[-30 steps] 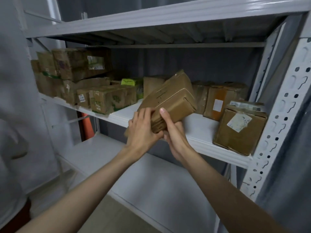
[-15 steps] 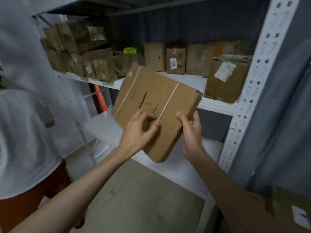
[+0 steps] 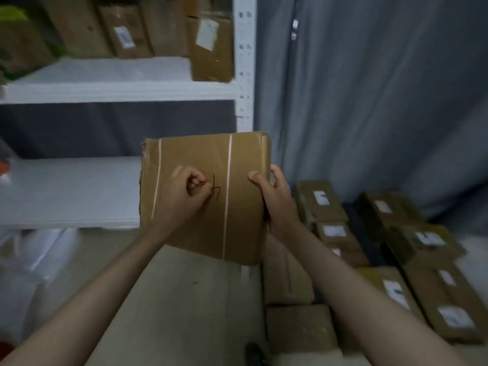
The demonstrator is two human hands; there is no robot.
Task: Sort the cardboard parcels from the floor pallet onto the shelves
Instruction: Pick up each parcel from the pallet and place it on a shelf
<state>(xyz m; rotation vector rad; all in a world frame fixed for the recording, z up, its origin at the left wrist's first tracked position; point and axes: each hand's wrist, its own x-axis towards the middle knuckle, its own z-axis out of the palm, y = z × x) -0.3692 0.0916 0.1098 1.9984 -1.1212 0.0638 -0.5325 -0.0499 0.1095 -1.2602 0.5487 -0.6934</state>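
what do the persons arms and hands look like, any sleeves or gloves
Both forearms are bare as far as the frame shows: no sleeves come into view. The left hand and right hand wear no gloves, and no rings, watch or wristbands show. The fingernails look short and unpainted. The picture is slightly blurred, so finer marks cannot be told.

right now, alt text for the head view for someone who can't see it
Two hands hold up a flat brown cardboard parcel with handwritten marks: the right hand grips its edge, the left hand rests curled on its face. White metal shelves with boxes stand behind; more labelled cardboard parcels lie lower right.
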